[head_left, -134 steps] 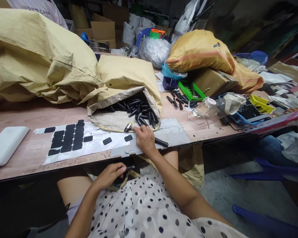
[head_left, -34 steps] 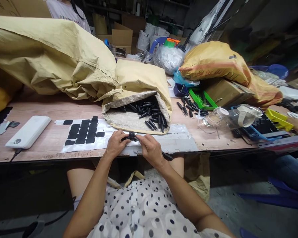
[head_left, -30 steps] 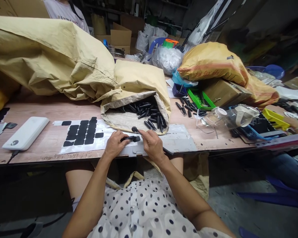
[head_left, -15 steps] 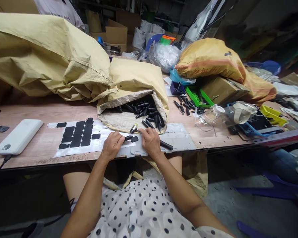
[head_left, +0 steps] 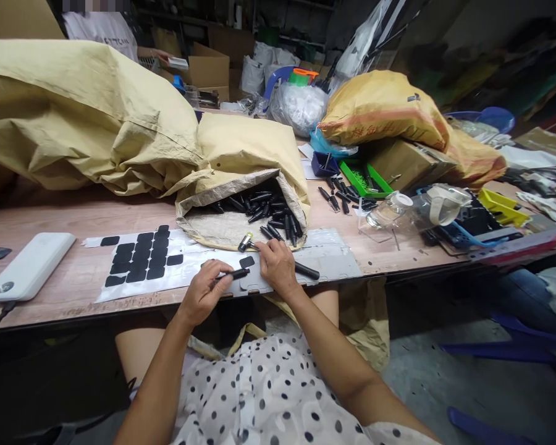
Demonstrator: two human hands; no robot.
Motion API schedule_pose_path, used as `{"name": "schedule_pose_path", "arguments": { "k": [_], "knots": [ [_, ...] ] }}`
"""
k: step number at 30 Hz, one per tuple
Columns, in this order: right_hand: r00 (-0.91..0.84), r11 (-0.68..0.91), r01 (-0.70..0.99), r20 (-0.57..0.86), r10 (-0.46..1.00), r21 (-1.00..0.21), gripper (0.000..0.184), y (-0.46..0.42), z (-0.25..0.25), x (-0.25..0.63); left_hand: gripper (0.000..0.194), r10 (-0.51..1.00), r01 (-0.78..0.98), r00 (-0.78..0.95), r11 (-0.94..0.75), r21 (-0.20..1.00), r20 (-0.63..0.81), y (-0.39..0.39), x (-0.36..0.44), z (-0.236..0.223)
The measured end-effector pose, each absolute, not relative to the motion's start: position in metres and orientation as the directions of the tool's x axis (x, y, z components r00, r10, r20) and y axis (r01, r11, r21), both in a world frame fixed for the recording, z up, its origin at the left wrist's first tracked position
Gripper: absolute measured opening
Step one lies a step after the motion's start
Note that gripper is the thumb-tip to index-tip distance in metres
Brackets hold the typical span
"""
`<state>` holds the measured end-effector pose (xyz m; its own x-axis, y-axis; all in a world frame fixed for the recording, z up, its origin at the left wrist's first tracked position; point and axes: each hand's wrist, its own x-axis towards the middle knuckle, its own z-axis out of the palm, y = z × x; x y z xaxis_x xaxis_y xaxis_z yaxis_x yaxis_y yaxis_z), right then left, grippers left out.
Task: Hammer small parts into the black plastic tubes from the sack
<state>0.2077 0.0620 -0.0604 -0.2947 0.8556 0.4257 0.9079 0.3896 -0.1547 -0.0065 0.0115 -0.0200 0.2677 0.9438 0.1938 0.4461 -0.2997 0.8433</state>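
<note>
My left hand [head_left: 204, 290] is closed around a slim black cylindrical piece [head_left: 238, 273], which lies low over the grey board [head_left: 338, 250] at the table's edge. My right hand [head_left: 278, 267] grips a small hammer [head_left: 307, 271] with a black handle; its metal head with a yellowish face points left, by the sack's mouth. Just beyond the left hand's piece, a black rounded square patch [head_left: 247, 262] rests on the board. More such patches sit in rows on a white sheet [head_left: 176, 276] at the left. Several tapered black pieces [head_left: 259, 207] fill the open beige sack [head_left: 254, 136].
A white power bank [head_left: 30, 262] with a cable lies at the left. On the right are a green tray [head_left: 377, 190], loose black pieces [head_left: 338, 196], a clear bottle [head_left: 389, 210] and a blue basket [head_left: 472, 238]. Large sacks [head_left: 88, 117] stand behind. A person [head_left: 102, 31] is at the back left.
My left hand has shifted slightly left and down with the black piece, uncovering more of the patch. The hammer stays by the sack's mouth. The whole view has moved slightly.
</note>
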Motion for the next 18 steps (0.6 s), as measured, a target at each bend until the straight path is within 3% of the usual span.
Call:
{"name": "schedule_pose_path", "arguments": {
  "k": [4, 7, 10, 13, 15, 18],
  "knots": [
    [-0.282, 0.375, 0.914, 0.419, 0.863, -0.158, 0.033, 0.061, -0.059, 0.206, 0.033, 0.861, 0.417, 0.502, -0.160, 0.895, -0.080, -0.018, -0.004, -0.017],
    [-0.279, 0.371, 0.916, 0.421, 0.863, -0.154, 0.032, 0.061, -0.059, 0.205, 0.026, 0.861, 0.586, 0.469, -0.138, 0.799, -0.196, -0.032, -0.005, -0.047],
    [-0.280, 0.372, 0.914, 0.415, 0.866, -0.161, 0.033, 0.061, -0.059, 0.204, 0.019, 0.937, 0.761, 0.304, -0.128, 0.636, -0.175, -0.040, -0.011, -0.095],
    [-0.276, 0.368, 0.915, 0.410, 0.869, -0.165, 0.034, 0.061, -0.060, 0.204, 0.016, 0.958, 0.825, 0.265, -0.168, 0.539, -0.108, -0.044, -0.017, -0.124],
    [-0.279, 0.370, 0.915, 0.409, 0.869, -0.164, 0.035, 0.061, -0.060, 0.204, 0.014, 0.934, 0.821, 0.319, -0.190, 0.538, -0.157, -0.044, -0.017, -0.116],
    [-0.289, 0.379, 0.911, 0.404, 0.868, -0.162, 0.035, 0.061, -0.060, 0.203, 0.019, 0.817, 0.718, 0.491, -0.183, 0.671, -0.302, -0.035, -0.008, -0.066]
  ]
}}
